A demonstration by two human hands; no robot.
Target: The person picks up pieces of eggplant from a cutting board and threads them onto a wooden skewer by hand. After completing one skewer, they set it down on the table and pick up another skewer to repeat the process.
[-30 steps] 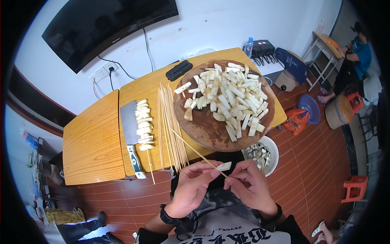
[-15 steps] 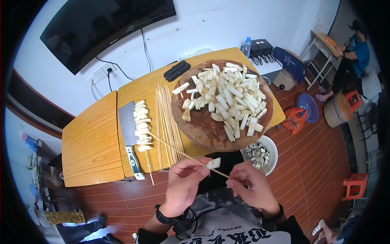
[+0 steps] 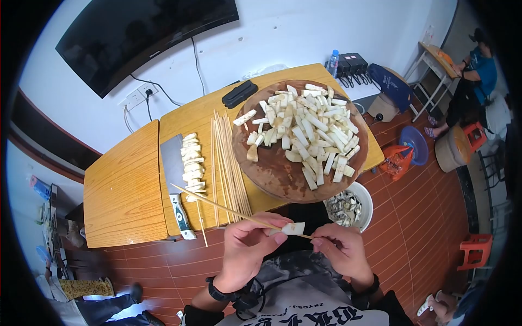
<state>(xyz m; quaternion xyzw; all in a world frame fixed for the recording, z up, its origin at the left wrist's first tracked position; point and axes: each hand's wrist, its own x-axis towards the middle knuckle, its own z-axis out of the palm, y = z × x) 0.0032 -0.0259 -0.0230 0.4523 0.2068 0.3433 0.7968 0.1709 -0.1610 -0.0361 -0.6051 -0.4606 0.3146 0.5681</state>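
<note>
My left hand (image 3: 251,245) pinches a pale cut vegetable piece (image 3: 294,229), perhaps peeled eggplant, threaded on a bamboo skewer (image 3: 220,207). Its thumb and fingers press against the piece and the skewer beside it. My right hand (image 3: 343,249) grips the skewer's other end between thumb and fingers. The skewer's far tip points up and left, over a filled skewer of pale pieces (image 3: 193,163) that lies on a cleaver (image 3: 173,163). Beyond my hands, a round wooden chopping board (image 3: 272,174) carries a heap of cut vegetable strips (image 3: 310,130).
Loose bamboo skewers (image 3: 228,163) lie beside the board on the wooden table (image 3: 122,190). A white bucket (image 3: 368,209) of peelings stands below the board. A black case (image 3: 240,94) sits behind. Another person (image 3: 481,70) sits at the far right; red stools (image 3: 474,251) are nearby.
The vegetable piece and my left hand have shifted slightly right and down, closer to my right hand. The skewer's far tip has moved left and slightly down. Both hands keep their grip.
</note>
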